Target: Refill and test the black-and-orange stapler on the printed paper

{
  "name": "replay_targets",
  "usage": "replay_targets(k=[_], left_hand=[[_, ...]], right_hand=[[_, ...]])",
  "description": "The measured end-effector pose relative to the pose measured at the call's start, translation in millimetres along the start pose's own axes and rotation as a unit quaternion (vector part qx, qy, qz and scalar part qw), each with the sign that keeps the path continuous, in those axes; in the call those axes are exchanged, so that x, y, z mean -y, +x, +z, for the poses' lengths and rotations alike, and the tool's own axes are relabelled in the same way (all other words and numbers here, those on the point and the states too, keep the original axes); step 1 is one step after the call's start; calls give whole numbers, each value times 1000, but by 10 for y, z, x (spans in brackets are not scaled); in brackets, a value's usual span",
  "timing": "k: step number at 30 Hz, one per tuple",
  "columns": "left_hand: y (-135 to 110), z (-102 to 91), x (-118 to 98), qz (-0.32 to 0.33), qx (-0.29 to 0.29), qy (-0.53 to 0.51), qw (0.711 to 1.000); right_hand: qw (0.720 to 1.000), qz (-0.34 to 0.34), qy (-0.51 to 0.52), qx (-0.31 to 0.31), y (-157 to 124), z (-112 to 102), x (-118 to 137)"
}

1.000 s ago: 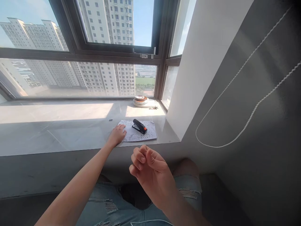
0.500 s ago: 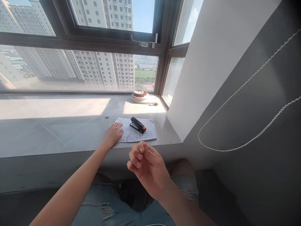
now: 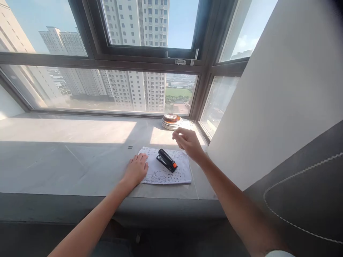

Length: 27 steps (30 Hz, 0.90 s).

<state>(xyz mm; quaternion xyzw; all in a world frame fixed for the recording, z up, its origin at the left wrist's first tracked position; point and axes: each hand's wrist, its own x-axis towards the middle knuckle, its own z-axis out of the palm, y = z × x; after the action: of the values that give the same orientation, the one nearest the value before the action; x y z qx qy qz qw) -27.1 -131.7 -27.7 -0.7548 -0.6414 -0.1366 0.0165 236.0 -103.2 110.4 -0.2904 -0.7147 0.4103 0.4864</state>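
A printed paper sheet (image 3: 166, 171) lies on the grey window sill (image 3: 66, 160). A black stapler (image 3: 166, 160) with an orange end rests on it, slanted. My left hand (image 3: 136, 169) lies flat and open on the sheet's left edge. My right hand (image 3: 189, 141) hovers just beyond and to the right of the stapler, above the sheet's far right corner. Its fingers are loosely bent and apart, and nothing shows in them.
A small stack of plates (image 3: 172, 121) stands at the back of the sill by the window corner. A tiny dark strip (image 3: 130, 147) lies on the sill left of the sheet. A white wall (image 3: 268, 100) bounds the right, with a bead chain (image 3: 294, 175) hanging.
My right hand has risen from above my lap and reached forward over the sill to beside the stapler, uncurling from a loose fist. My left hand has stayed on the sheet. The view has moved closer.
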Motion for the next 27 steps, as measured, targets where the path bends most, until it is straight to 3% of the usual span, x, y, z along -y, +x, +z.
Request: replay_targets(k=[2,5,8,11,14,18,23,27], left_hand=[[4,-1,-12,3,6,22,1000],[129,-36,-24,10,29,59,998],[492,-78,-49,34,33,8,999],[962,-27,-81,34,41,-129,990],[1273,131,-71,4,40,-166,985],[1367,296,11,9,21,-187,982],[1364,261,41,6,35,-247,968],[1351,223,-30,8,39,-233,972]], right_hand=[[995,14,-75,66,285,-65,-331],[980,12,-104,168,444,-76,-849],[956,21,-101,275,372,-44,-1200],[931,27,-125,342,258,-12,-1287],[926,24,-162,341,201,8,-1204],[932,-9,-181,314,189,12,-1101],[961,-29,-146,232,213,-14,-1176],[967,-12,-118,226,241,1,-1277]])
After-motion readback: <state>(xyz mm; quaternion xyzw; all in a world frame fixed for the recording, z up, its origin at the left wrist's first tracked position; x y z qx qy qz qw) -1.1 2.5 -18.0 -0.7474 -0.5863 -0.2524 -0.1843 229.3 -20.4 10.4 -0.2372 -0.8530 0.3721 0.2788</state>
